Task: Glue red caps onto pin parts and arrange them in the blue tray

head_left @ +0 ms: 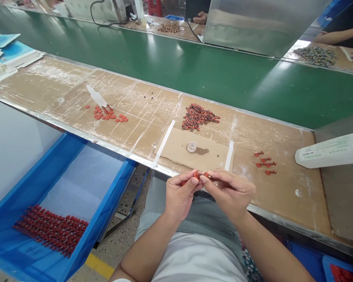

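Gripping red piece (196, 174) between closed fingertips of left hand (179, 194), small gold-tipped piece (206, 176) between those of right hand (231, 192), just beside. Apparently at fitting step; calls for steady alignment.

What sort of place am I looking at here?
Probably a factory assembly line. What looks like a green conveyor belt runs beside the long workbench, a pile of small red-and-dark parts lies on that bench, and a blue bin holds rows of red pieces.
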The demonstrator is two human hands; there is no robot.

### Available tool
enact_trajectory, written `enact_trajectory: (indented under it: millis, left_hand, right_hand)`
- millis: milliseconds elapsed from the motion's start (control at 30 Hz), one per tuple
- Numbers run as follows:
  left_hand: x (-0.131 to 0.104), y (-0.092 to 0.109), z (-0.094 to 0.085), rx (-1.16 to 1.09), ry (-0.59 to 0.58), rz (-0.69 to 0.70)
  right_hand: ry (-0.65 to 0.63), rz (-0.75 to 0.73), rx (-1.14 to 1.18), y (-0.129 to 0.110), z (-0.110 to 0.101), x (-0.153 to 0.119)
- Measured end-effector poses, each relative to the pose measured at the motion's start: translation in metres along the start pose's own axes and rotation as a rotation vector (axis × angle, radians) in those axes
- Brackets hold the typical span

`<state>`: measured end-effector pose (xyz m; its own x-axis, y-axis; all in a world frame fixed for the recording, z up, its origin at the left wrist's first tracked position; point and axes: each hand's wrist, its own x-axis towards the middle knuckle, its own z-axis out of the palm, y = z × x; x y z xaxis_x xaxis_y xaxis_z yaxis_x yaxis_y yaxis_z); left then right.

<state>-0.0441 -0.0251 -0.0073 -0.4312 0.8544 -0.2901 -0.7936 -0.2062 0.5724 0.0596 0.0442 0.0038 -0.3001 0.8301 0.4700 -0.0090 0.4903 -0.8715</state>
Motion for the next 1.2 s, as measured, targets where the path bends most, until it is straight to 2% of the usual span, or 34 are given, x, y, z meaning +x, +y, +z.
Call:
enact_trajectory:
  millis: [233, 567, 800, 967, 1200]
  left_hand:
    - [-0.001, -0.003, 0.001, 0.044, -0.020, 0.045]
    - [-0.002, -0.004, 0.003, 0.154, -0.058, 0.121]
    - [-0.004, -0.007, 0.004, 0.224, -0.074, 0.164]
    - [-0.004, -0.008, 0.004, 0.245, -0.087, 0.181]
    - [-0.004, -0.008, 0.004, 0.256, -0.104, 0.212]
  right_hand:
    - [0.056, 0.014, -0.006, 0.001, 0.000, -0.006]
    - [0.003, -0.015, -0.043, -0.002, -0.009, -0.002]
    - [-0.028, -0.057, 0.037, -0.001, -0.015, 0.002]
    - [-0.025, -0.042, 0.124, 0.000, -0.015, 0.002]
    - [0.016, -0.023, 0.106, 0.001, -0.012, -0.001]
